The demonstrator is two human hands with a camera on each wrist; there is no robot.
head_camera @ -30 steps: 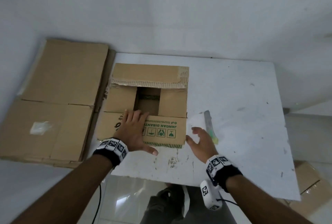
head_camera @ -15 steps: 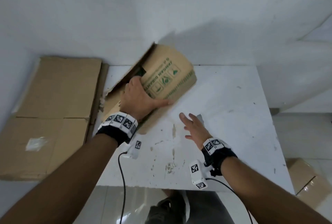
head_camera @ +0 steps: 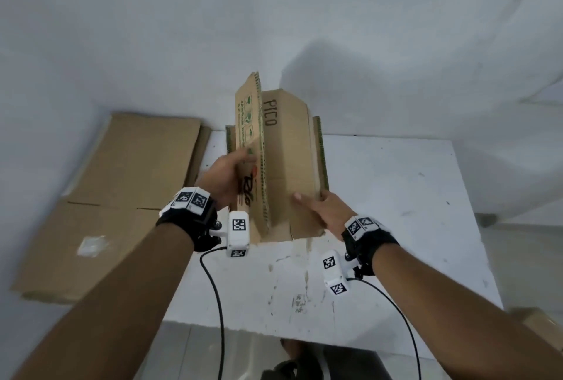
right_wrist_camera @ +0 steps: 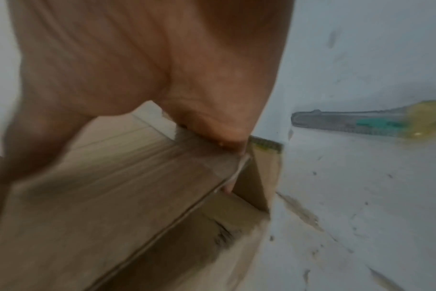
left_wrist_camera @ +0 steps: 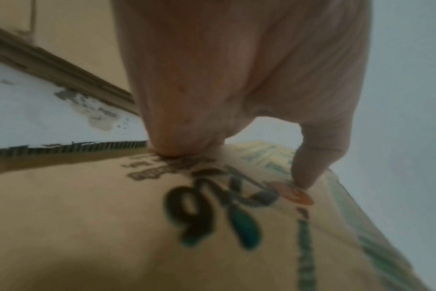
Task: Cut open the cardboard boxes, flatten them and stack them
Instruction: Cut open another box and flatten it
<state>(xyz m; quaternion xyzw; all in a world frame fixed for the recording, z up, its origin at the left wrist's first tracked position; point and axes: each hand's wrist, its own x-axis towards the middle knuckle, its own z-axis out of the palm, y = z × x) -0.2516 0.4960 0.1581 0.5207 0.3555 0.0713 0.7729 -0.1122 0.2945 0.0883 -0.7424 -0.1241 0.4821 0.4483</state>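
The cardboard box (head_camera: 283,163) stood upended on the desk (head_camera: 396,215) between both hands, left hand (head_camera: 224,178) fingers gripping its printed side, right hand (head_camera: 324,209) fingers wrapped round its right edge.

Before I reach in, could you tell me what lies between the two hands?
Only the cardboard box, held between left hand and right hand; the head view shows it.

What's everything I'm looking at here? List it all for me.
Cardboard box: one, brown with green and black print, stood up on the table, held between both hands.
Flattened cardboard: a stack, brown, left of the table.
Utility knife: one, grey with yellow and green, lying on the table right of the box.
Table: one, white, scuffed.
Another box: brown, partly visible at lower right.
Wrist cameras: two, white.
Left hand: gripping the printed panel.
Right hand: holding the box's right edge.
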